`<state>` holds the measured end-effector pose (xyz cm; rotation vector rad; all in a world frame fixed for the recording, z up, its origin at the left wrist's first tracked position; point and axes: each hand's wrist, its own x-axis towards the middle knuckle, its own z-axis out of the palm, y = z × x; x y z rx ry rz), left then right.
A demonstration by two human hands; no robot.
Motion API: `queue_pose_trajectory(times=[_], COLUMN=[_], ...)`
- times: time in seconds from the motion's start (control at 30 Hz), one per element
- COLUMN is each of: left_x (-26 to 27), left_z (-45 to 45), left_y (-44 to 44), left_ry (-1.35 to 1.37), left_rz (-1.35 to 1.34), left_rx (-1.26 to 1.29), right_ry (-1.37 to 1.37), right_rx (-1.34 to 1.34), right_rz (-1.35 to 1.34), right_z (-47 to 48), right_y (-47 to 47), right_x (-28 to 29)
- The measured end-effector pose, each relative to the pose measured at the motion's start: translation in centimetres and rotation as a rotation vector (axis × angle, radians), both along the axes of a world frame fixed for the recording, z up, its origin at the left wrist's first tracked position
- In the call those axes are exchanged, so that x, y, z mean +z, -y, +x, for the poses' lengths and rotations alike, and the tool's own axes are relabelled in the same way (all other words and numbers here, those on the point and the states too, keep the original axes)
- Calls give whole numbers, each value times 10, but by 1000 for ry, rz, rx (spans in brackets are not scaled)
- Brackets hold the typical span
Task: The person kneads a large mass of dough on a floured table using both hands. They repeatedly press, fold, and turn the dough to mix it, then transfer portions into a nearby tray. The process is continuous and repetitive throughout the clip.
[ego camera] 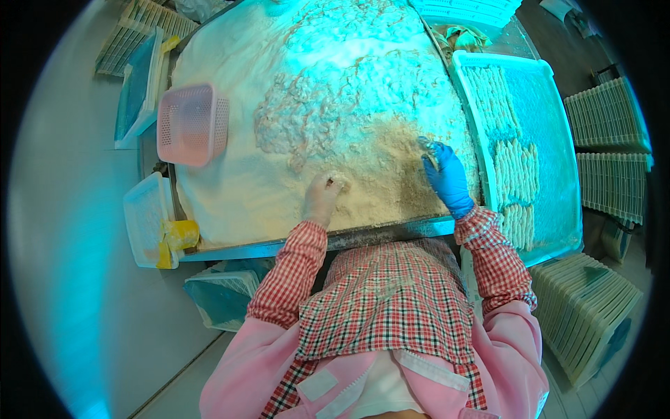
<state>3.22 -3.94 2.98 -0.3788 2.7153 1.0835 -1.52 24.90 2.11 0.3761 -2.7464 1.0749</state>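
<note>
A large table bears a thick layer of pale powder or crumbs (pixel 241 209), with a heap of coated food pieces (pixel 298 115) spread over its middle and far part. My left hand (pixel 322 196), in a pale, powder-covered glove, rests in the crumbs near the front edge, its fingertips bunched at a small coated piece. My right hand (pixel 447 175), in a blue glove, is at the right of the brownish crumbs, its fingers curled around a coated piece. Right of it, a white-rimmed tray (pixel 557 157) holds rows of coated strips (pixel 515 170) along its left side.
A pink perforated basket (pixel 193 125) stands on the table's left part. Beyond the left edge are a white basket (pixel 149 220) and a yellow scoop (pixel 180 235). Stacked trays (pixel 586 309) stand at the lower right, more (pixel 610 115) at the far right. A cloth (pixel 463 39) lies behind the tray.
</note>
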Motion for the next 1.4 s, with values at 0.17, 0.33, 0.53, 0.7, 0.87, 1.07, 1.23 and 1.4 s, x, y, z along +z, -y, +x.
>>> queue_pose_trajectory(times=[0.17, 0.33, 0.53, 0.7, 0.87, 1.07, 1.23, 1.4], left_x=[19, 9, -20, -8, -13, -4, -7, -7], left_z=[-6, 2, 19, 8, 7, -15, -9, 5], left_y=[33, 27, 44, 7, -24, -23, -20, -46], left_ry=[85, -547, -223, -45, 95, -349, -324, -244], left_rz=[-164, -221, -2, -304, 136, 43, -77, -285], left_rx=[93, -237, -276, -180, -61, -296, -316, -685], right_ry=[-3, -71, -54, 28, 22, 3, 138, 193], right_rx=[-113, -29, -10, -151, -217, -107, -89, -21], right_rz=[-111, 26, -33, -81, 1, 108, -223, -678], right_z=[0, -1, 0, 5, 2, -16, -19, -19], right_y=[-38, -34, -39, -58, -78, -61, -53, -54], right_x=[-17, -11, -10, -19, -20, -29, -36, -32])
